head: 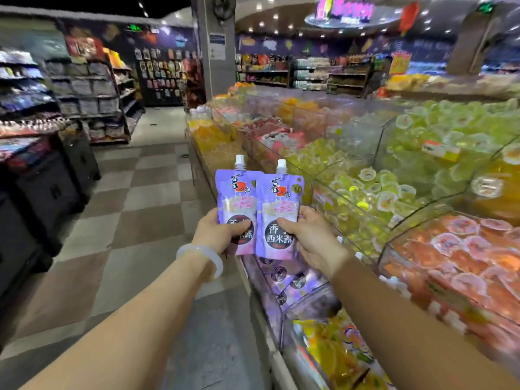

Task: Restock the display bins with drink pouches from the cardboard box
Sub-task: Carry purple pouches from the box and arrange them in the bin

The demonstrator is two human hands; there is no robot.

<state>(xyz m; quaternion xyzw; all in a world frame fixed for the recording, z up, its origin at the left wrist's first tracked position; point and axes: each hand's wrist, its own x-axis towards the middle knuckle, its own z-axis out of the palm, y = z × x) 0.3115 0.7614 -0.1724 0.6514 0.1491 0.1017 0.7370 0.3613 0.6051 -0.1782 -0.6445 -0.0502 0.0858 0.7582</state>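
Left hand: the left hand is up in front of the camera, fingers clamped around the lower part of a purple pouch, thumb across its dark round label.
Left wrist: a pale bangle circles it.
Right hand: the right hand grips a second purple pouch, thumb pressed on the front over the printed circle, fingers wrapped behind its right edge.
Left pouch: the left pouch stands upright, white screw cap on top, purple with a pink and white picture in the middle.
Right pouch: the right pouch is upright too, same design, and its left edge overlaps the front of the left pouch.
Where they are: both pouches are held in the air side by side, above the near edge of the display, right over the purple bin.
Purple bin: the purple bin, a clear-walled compartment below the hands, holds more of the same purple pouches lying flat.
Neighbouring bins: a yellow bin sits nearer the camera, a green bin farther back, and an orange bin to the right, all with clear dividers between them.
Floor: a checkered floor runs down the aisle on the left.
Shelves: stocked shelves line the far left, blurred.
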